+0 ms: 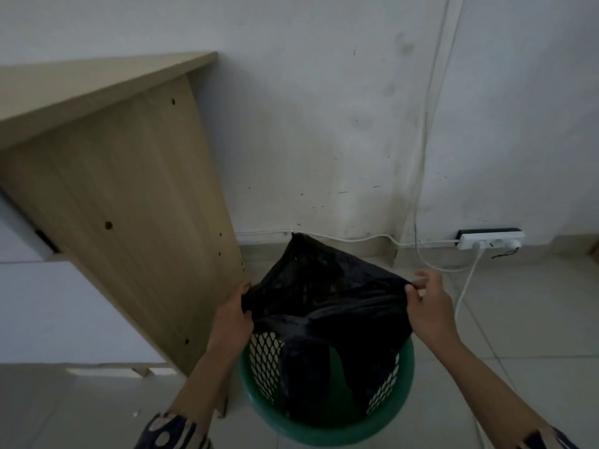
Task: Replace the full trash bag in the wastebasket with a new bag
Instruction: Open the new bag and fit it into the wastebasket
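While the green wastebasket sits on the floor at lower centre of the frame, my left hand and right hand each pinch the black trash bag stretched above it.

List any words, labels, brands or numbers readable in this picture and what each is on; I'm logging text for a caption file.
None can be read.
Black trash bag: no print visible.
Green wastebasket: plain rim, no label seen.
White power strip: no marking legible; any would be too small and blurred.
Wooden desk side panel: only drill holes, no text.
Wall: scuffs and stains, no writing.
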`<state>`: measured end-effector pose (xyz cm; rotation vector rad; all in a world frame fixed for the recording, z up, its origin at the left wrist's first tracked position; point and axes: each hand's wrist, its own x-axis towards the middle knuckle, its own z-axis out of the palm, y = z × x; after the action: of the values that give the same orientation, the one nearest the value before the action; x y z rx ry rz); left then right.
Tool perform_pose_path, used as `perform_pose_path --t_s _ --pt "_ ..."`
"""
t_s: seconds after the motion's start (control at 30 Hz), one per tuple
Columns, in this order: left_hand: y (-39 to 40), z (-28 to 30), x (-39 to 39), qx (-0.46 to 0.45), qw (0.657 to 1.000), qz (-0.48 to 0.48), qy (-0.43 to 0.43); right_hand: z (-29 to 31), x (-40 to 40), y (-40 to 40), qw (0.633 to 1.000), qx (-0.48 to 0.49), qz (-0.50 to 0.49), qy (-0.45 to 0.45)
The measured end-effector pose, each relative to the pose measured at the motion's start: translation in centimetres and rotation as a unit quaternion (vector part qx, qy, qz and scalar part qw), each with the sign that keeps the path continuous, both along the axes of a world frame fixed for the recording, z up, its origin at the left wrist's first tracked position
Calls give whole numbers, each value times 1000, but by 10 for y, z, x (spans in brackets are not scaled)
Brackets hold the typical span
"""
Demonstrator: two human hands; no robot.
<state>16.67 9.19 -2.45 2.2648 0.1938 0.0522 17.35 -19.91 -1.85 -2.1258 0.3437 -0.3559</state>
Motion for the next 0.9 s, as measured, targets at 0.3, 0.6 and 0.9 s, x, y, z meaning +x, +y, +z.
perform_pose_path --t_s 0.3,0.6,0.9 --pt "-39 -2 21 -48 997 -57 -31 -7 16 44 949 -106 295 26" --pt "-15 -27 58 132 986 -101 -19 -26 73 42 914 -329 232 59" --pt "-7 -33 110 360 927 -77 69 -42 128 37 884 -413 140 168"
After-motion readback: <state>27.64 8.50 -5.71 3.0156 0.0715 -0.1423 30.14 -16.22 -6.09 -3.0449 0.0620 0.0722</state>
